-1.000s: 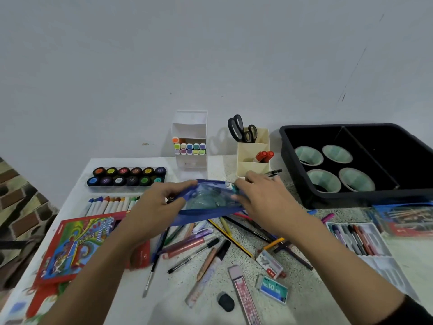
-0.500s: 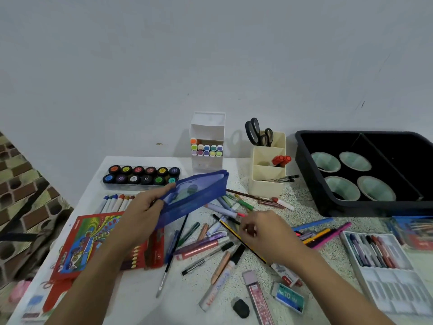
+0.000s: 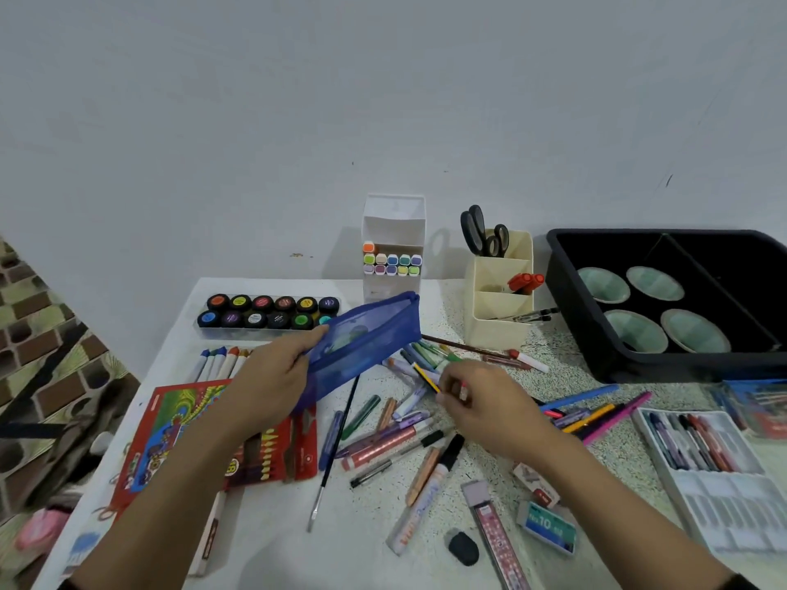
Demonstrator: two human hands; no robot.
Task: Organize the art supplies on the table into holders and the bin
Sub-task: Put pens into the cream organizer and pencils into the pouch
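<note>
My left hand (image 3: 272,376) grips the near end of a blue mesh pencil pouch (image 3: 366,338) and holds it tilted above the table. My right hand (image 3: 485,402) is down in the pile of loose pens and pencils (image 3: 392,432), its fingers pinching a yellow-and-black pencil (image 3: 426,376). A cream desk holder (image 3: 498,308) with black scissors (image 3: 483,232) and red markers stands behind the pile. The white marker holder (image 3: 394,244) stands to its left. A black bin (image 3: 664,304) with several pale green cups sits at the right.
A tray of paint pots (image 3: 268,313) and a row of crayons (image 3: 219,361) lie at the left, with a red crayon box (image 3: 179,436) nearer me. A white tray of pens (image 3: 698,457) is at the right. An eraser (image 3: 462,547), lead case and staple box lie near the front edge.
My right hand let go of the pouch and dropped to the pile of pens, where it now pinches a pencil. My left hand keeps the pouch raised.
</note>
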